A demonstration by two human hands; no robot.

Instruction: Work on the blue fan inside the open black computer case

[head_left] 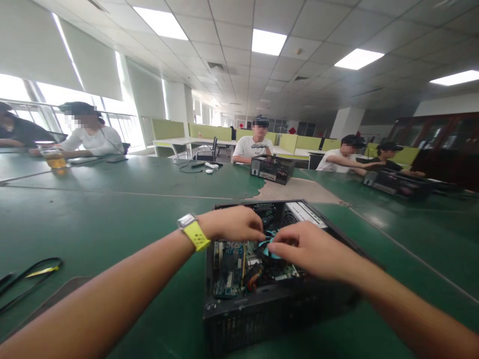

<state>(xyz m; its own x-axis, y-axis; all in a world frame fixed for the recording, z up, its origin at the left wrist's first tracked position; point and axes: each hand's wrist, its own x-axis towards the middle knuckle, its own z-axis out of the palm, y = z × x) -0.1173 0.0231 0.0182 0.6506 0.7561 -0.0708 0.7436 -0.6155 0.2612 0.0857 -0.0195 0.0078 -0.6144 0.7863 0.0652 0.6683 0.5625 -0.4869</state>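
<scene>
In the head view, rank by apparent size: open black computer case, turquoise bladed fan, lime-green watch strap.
1. Computer case
2. Fan and watch strap: too close to rank; right hand partly covers the fan.

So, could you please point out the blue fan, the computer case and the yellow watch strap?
Blue fan point(266, 250): head view, on a blade.
Computer case point(269, 316): head view, on its near wall.
Yellow watch strap point(199, 237): head view, on its outer face.
</scene>
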